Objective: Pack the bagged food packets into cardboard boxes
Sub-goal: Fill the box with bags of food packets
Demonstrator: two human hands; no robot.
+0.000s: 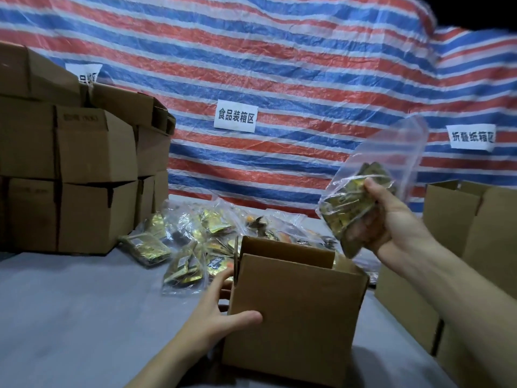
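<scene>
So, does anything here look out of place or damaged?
Mostly the stacked boxes at left: the top ones sit tilted, flaps not shut flat. The bagged packets lie in a loose heap behind the open box, probably just waiting.

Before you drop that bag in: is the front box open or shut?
Open. The box has its flaps up; the left hand grips its corner, the right hand holds a bag above it.

I can't see inside the open box — near wall blocks it; left hand fingers partly behind it; held bag print blurred, unreadable.
</scene>
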